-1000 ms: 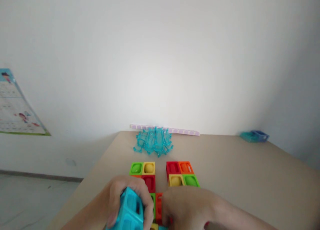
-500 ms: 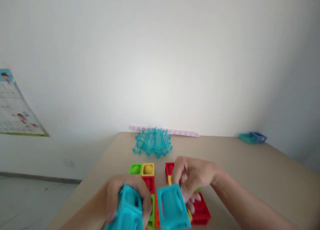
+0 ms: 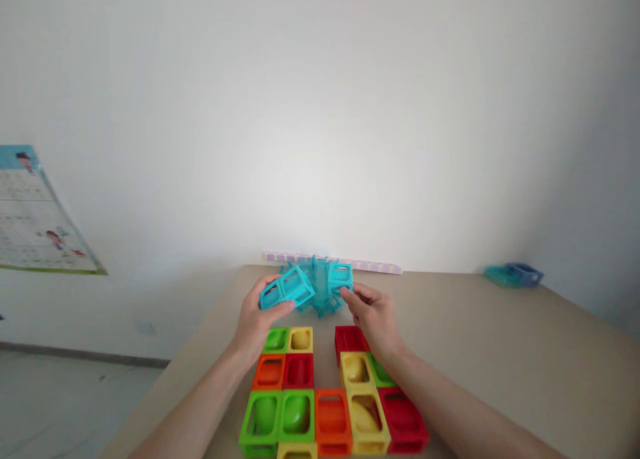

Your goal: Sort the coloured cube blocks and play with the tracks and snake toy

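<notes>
My left hand (image 3: 260, 316) grips a pair of joined light-blue open-framed blocks (image 3: 287, 288), tilted and raised above the table. In the fingertips of my right hand (image 3: 373, 312) is a single light-blue block (image 3: 340, 276). The two pieces are apart, with translucent blue plastic track pieces (image 3: 320, 296) behind them. Below the hands lies a U-shaped layout of coloured blocks: green (image 3: 296, 414), orange (image 3: 333, 419), yellow (image 3: 367, 416) and red (image 3: 403, 416). My right wrist and forearm partly cover its right side.
A pale purple patterned strip (image 3: 370, 266) runs along the wall at the back of the beige table (image 3: 450, 339). At the far right corner stand a dark-blue container (image 3: 525, 274) and a teal object (image 3: 503, 276). A poster (image 3: 45, 226) hangs on the left wall.
Both hands have moved up and away from me, carrying the light-blue blocks from low in front to near the track pieces. More of the coloured layout now shows.
</notes>
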{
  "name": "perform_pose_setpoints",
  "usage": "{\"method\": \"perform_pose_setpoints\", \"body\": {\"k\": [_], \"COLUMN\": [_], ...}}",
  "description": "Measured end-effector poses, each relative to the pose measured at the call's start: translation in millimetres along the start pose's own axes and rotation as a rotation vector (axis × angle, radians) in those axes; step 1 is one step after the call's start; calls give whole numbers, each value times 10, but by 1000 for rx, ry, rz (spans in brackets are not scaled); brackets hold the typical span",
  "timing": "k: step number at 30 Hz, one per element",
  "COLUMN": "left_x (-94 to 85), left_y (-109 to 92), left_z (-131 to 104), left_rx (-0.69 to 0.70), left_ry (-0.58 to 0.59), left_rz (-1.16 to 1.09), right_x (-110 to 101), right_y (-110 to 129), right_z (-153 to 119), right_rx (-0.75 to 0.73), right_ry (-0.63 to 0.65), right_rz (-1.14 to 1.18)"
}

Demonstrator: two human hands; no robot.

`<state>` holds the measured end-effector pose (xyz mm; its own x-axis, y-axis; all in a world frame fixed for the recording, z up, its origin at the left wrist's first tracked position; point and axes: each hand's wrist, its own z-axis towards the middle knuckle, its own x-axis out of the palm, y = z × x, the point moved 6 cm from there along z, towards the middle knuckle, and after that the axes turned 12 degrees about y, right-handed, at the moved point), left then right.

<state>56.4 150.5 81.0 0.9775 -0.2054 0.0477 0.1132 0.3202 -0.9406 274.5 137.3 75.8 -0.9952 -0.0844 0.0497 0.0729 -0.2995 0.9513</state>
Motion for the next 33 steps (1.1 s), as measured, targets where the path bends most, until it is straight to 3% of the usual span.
{"method": "perform_pose_setpoints", "body": {"k": [5,15,21,26,33], "left_x": [107,114,138,125,134], "left_y": [-64,-44,-83,-107,-90], "left_z": [-46,-61,-106,-132,-138], "left_rx": [8,76,83,126,117], "left_ry": [133,200,233,250,286], "left_rz": [272,378,344,365,341], "right_x": [98,103,44,217,228], "right_y": [65,65,207,167,79], "right_z": [-12,-44,-114,-121,-106], "right_rx": [-84,-104,-228,-173,-141], "right_ry": [129,144,3,276,267], "right_rz": [-79,-113,-274,-120,15]}}
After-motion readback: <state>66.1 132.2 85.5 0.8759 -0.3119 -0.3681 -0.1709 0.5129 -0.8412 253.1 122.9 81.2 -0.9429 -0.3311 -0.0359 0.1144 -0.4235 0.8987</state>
